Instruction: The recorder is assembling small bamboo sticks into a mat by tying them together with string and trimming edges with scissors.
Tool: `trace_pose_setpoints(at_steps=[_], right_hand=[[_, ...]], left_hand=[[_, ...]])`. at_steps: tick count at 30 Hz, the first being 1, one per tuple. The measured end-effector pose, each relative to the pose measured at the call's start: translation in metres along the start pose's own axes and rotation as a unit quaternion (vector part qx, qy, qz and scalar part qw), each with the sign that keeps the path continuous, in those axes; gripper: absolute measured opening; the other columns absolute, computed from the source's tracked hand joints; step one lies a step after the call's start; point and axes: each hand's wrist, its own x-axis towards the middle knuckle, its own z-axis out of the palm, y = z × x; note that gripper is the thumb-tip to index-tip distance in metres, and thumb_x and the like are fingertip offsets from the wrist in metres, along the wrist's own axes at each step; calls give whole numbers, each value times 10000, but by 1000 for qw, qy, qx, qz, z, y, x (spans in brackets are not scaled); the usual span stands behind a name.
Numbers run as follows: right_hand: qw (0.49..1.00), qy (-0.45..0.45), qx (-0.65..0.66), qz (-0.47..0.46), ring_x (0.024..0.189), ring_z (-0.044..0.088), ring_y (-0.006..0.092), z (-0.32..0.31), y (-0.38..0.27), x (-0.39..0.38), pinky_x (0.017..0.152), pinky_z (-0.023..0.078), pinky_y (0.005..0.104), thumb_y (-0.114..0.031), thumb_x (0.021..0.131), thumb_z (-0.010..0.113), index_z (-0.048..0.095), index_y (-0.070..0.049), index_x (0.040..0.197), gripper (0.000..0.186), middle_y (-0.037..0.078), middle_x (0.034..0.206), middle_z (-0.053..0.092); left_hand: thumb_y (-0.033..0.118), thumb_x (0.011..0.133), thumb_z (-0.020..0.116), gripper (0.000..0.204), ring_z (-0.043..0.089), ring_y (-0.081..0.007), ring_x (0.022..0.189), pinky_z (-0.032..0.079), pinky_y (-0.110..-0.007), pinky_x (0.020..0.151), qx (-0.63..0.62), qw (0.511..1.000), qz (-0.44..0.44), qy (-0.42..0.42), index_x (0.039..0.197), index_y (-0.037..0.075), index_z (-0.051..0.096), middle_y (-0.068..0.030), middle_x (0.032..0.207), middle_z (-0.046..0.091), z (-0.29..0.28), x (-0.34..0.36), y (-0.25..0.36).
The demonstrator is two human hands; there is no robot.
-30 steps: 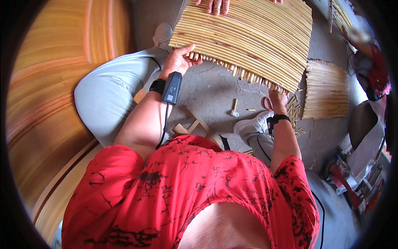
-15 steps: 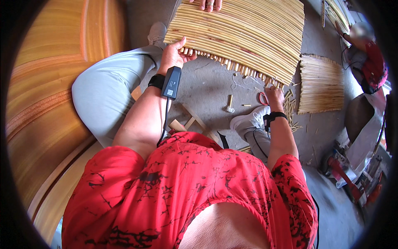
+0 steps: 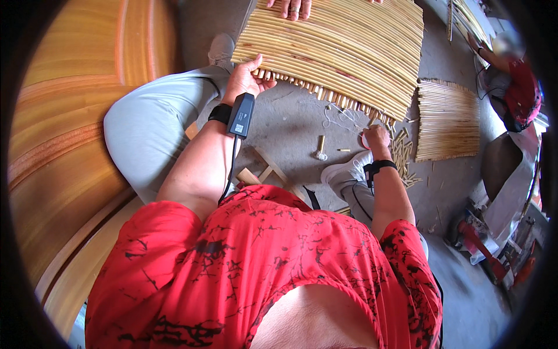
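A mat of pale, parallel cane-like sticks slants across the top of the view, its short uneven stick ends jutting out along the near edge. My left hand is closed on its near left corner, thumb above and fingers beneath. By the near right corner, my right hand is closed round a red-handled tool, whose working end I cannot make out. That hand is just below the stick ends. Another person's hand lies on the mat's far part.
Short stick offcuts lie scattered beside my right hand. White string and a short stick with a pale knob are on the floor. A second mat lies to the right, near another person. Wooden furniture curves along the left.
My right hand has moved slightly down and left, with the red-handled tool. The mat has shifted a little left at its right end. My left hand keeps its hold.
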Motion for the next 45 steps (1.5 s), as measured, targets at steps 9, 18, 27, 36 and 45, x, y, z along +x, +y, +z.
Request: trace_pose_setpoints(at_steps=[9,18,27,36,45], right_hand=[[999,-13,27,33,931,578,309,0,-7,2,808,458,388,-341,706,521,651,-137,933,331,146,962,616],[1000,7,8,-9,893,590,298,27,-6,14,768,471,392,-385,741,518,649,-114,888,336,138,933,622],[853,-64,503,126,390,311,75,27,30,8,363,248,252,-205,781,613,486,-124,566,262,-32,485,376],[663,-137,716,170,389,286,42,-31,31,-42,334,198,190,-110,809,478,503,-54,685,139,-19,532,383],[669,-189,712,-103,617,478,63,-27,-136,-67,553,400,185,-157,873,496,553,-77,1099,246,31,830,602]], left_hand=[[241,791,610,210,529,-199,711,448,-370,591,-9,999,13,47,917,86,544,-67,820,569,-1,7,-5],[208,790,612,175,537,-179,605,460,-339,492,-20,996,38,83,872,62,560,-54,738,576,6,3,-4],[265,787,610,206,539,-179,683,467,-344,582,-11,999,26,32,892,96,556,-42,780,574,-10,0,-3],[338,777,610,320,545,-197,723,479,-402,645,-4,1000,7,-2,950,81,531,-54,831,564,0,6,-7],[379,793,590,404,550,-214,762,484,-399,665,-74,996,39,16,1046,80,494,-73,886,556,11,3,-22]])
